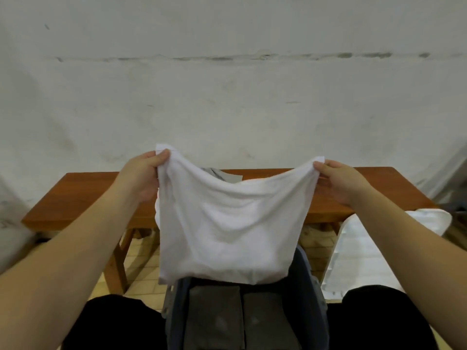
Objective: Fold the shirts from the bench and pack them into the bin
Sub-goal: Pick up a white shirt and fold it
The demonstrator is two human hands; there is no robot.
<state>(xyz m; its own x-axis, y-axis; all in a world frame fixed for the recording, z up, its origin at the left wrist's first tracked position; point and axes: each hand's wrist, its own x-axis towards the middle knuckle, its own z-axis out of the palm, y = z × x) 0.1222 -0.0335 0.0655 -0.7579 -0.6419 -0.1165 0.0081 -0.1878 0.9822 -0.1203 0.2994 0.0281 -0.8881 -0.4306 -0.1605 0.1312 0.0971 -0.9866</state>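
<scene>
nearest the camera, the person's legs in black trousers (113, 322) frame a grey-blue bin (310, 279) that stands on the floor between the knees. inside the bin lie two dark folded shirts (214, 317) side by side, one on the left and one on the right, touching along the middle.

above the bin hangs a white shirt (227, 218), held up in the air by both hands and spread between them. its lower edge hangs just over the far rim of the bin, hiding that rim. the top edge sags in a curve between the two grips. the left hand (144, 175) holds the shirt's upper left corner, its grip closed with thumb and curled fingers pinching the cloth. the right hand (341, 183) holds the upper right corner, its grip likewise narrow, thumb and fingers pinching a small tab of fabric.

to the right of the bin, on the floor, sits a white lid-like plastic piece (366, 251), tilted.

behind the held shirt stands the brown wooden desk (88, 195), running from left to right. near the far edge of the desk, about the middle, a bit of grey cloth (225, 175) shows above the sagging top of the white shirt; the rest is hidden.

beyond the desk rises a scuffed white wall (227, 84).
</scene>
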